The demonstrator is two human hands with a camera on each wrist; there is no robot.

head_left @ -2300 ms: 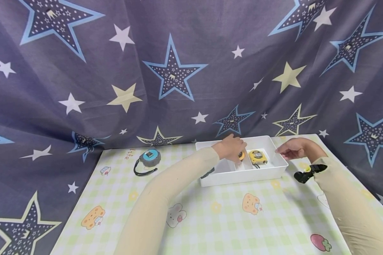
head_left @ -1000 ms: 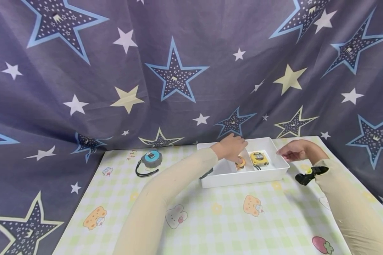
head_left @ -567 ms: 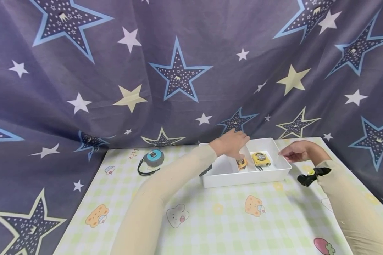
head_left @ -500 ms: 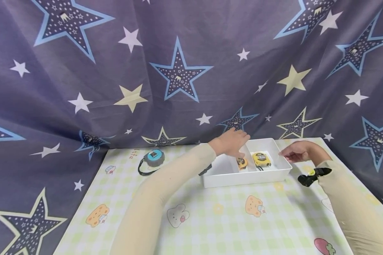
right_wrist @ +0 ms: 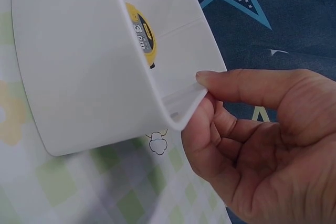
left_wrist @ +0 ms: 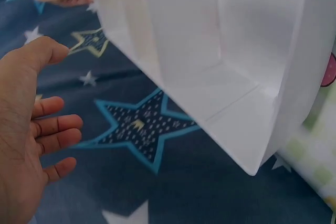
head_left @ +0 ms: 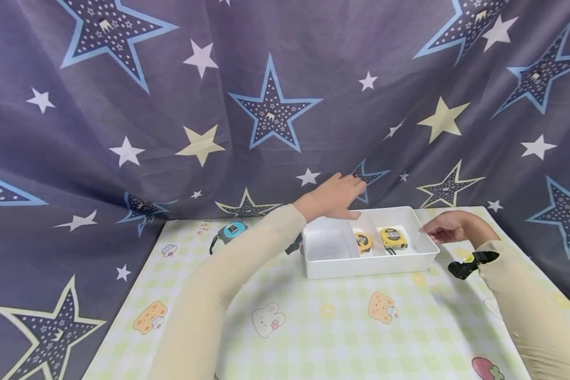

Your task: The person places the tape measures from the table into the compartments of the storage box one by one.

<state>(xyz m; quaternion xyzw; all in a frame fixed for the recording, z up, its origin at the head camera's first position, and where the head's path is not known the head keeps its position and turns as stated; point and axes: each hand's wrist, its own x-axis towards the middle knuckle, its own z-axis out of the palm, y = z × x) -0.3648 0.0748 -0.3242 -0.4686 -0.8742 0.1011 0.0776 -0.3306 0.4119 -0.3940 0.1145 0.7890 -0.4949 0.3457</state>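
A white divided box [head_left: 370, 267] stands on the table. In its middle compartment lies an orange-yellow tape measure [head_left: 363, 242], and in the right one a yellow tape measure [head_left: 393, 238]. My left hand [head_left: 333, 199] hovers over the box's back left, holding nothing; the left wrist view shows its fingers [left_wrist: 58, 124] spread apart from the box. My right hand [head_left: 447, 227] pinches the rim at the box's right end, thumb inside and fingers outside in the right wrist view. A blue and grey tape measure [head_left: 231, 230] lies at the table's back left, partly covered by my left sleeve.
The table has a green-and-white checked cloth [head_left: 332, 338] with cartoon prints. Behind it hangs a dark star-patterned curtain [head_left: 247, 169]. The box's left compartment [head_left: 330, 244] has bare white walls and floor.
My left hand has let go of the orange-yellow tape measure in the middle compartment and risen up and left. My right hand keeps its pinch on the rim. The view has shifted slightly.
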